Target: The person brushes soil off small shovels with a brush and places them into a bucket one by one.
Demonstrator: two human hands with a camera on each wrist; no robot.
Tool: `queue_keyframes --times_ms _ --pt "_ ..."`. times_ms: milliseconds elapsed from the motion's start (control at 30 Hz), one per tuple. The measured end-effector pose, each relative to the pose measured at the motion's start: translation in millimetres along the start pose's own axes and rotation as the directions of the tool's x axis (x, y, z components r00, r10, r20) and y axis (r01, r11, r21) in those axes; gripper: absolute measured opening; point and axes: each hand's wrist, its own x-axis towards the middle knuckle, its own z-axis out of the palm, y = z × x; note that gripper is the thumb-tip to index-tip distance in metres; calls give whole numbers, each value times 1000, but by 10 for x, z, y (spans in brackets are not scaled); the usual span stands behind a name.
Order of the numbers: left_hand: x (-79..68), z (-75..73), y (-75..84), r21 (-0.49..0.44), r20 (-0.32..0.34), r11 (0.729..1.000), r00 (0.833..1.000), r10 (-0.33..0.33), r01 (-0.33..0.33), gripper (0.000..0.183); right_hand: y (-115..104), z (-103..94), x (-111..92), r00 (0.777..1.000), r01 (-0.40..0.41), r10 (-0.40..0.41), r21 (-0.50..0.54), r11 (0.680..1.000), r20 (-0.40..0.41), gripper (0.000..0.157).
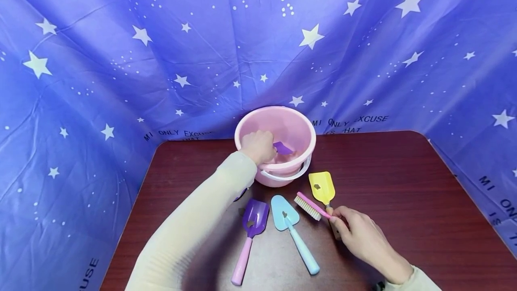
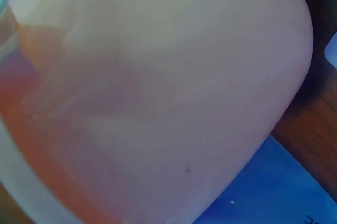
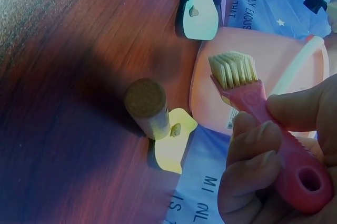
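My left hand [image 1: 258, 146] reaches over the near left rim into a pink bucket [image 1: 299, 125], its fingers bent down inside. Right beside those fingers, within the bucket, shows a purple piece [image 1: 283, 148]; I cannot tell whether they hold it. The left wrist view is mostly filled by the bucket's pale pink wall [image 2: 174, 103]. In my right hand [image 1: 361, 237] is a small pink brush [image 3: 263, 103] with cream bristles, gripped by its handle between thumb and curled fingers. Just beyond this hand lies a yellow toy shovel [image 1: 322, 187] with a wooden handle [image 3: 147, 108].
On the dark red-brown table [image 1: 404, 183], a purple shovel [image 1: 255, 217] with a pink handle and a light blue trowel [image 1: 303, 248] lie in front of the bucket. The left sleeve partly covers another dark purple item [image 1: 241, 194]. Blue star-patterned cloth [image 1: 202, 35] hangs behind and beside the table.
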Motion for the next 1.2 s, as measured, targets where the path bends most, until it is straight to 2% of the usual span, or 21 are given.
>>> queue_keyframes --times_ms 233,567,1200 --pt "25 54 -42 -4 21 1000 1000 -21 21 15 -8 7 -5 1000 2 -2 3 1000 6 15" --pt "40 94 -39 20 27 1000 1000 -14 13 15 1 21 -11 1000 -6 6 2 1000 9 19" --pt "41 81 -47 18 -21 1000 1000 18 -18 13 -1 20 -5 1000 -3 3 1 1000 13 18"
